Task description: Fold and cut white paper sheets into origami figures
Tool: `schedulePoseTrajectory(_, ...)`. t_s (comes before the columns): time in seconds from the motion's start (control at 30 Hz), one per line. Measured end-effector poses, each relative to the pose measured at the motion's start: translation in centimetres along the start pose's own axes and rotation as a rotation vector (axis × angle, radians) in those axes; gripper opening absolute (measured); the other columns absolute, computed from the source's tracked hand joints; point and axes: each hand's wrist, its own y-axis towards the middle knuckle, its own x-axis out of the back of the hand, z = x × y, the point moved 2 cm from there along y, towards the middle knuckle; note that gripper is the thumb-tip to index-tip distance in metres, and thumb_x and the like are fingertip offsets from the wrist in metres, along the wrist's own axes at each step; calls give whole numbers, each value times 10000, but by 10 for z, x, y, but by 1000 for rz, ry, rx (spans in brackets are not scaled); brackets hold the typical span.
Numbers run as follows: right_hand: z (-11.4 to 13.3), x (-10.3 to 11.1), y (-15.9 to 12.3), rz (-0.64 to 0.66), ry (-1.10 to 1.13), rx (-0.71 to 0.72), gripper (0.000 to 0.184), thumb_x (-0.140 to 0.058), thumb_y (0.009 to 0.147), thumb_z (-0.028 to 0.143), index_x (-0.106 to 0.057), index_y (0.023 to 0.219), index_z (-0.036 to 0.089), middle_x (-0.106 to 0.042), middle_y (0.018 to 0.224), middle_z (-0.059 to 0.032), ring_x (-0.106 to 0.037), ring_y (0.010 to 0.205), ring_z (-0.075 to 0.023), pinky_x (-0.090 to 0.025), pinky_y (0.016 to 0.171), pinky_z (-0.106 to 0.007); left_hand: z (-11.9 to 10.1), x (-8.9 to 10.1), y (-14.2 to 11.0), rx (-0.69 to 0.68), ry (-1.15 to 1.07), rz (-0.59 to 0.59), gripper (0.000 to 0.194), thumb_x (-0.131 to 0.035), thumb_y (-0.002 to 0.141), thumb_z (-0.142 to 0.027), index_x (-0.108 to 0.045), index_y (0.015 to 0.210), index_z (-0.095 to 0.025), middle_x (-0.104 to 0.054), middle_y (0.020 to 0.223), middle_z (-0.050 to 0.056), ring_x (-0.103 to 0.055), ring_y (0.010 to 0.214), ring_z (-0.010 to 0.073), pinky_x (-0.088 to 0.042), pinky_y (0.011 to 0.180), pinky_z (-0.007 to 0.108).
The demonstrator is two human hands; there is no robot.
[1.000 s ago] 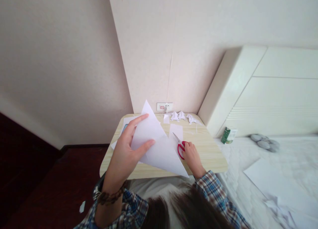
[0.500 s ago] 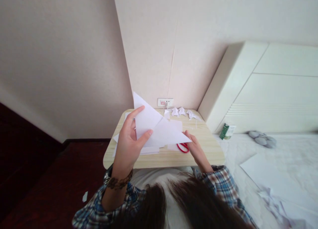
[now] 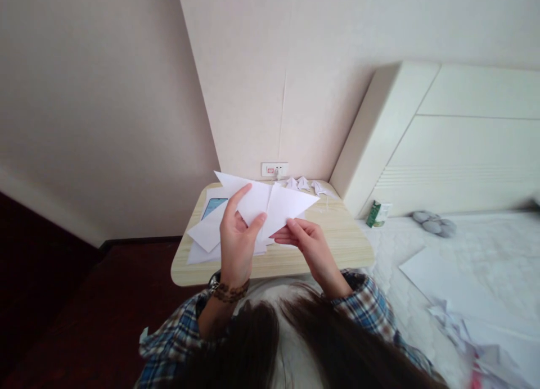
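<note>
Both hands hold a white sheet of paper folded into a triangle (image 3: pixel 278 203) above a small light-wood table (image 3: pixel 337 248). My left hand (image 3: pixel 238 237) pinches its left part between thumb and fingers. My right hand (image 3: pixel 306 240) grips the lower edge from beneath. The red scissors seen before are hidden behind the paper and hands. Loose white sheets (image 3: pixel 206 234) lie on the table's left side, partly covering a phone (image 3: pixel 213 206).
Small folded paper figures (image 3: pixel 301 182) stand at the table's back edge under a wall socket (image 3: pixel 274 168). To the right is a bed with a white headboard (image 3: pixel 442 147), a green carton (image 3: pixel 373 213), grey objects (image 3: pixel 430 223) and paper sheets (image 3: pixel 447 288).
My right hand let go of the red scissors on the table and took the paper's lower edge. The paper swung down from upright to nearly level, now held by both hands.
</note>
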Motion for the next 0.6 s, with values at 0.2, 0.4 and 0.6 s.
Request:
schedulePoseTrajectory(0.2,7,4,0,-79,-54,102,351,-721,786,504,-698,696,165,-737,615,-19,-709,585,-155,-601,643,-282,0,-6,-2,5,-69,-5,812,-727,765,-141,-347,1469,-280,-524,1461,81,-523,1313,253,-432,1097,398)
schedulePoseTrajectory(0.4,-2,11,8,-151,-146,234,341,-638,893,463,-659,757,150,-688,663,9,-675,605,-139,-581,654,-311,24,-2,-5,162,-135,0,1136,-770,717,-140,-8,1542,-308,-668,1249,125,-717,1002,246,-569,867,380)
schedulePoseTrajectory(0.6,-10,14,12,-189,-236,271,261,-581,959,351,-635,1116,150,-682,1067,-63,-681,871,-188,-576,756,-378,51,-5,-6,261,-51,118,378,-671,878,-299,-583,1213,-147,-678,1124,94,-674,973,233,-559,852,440)
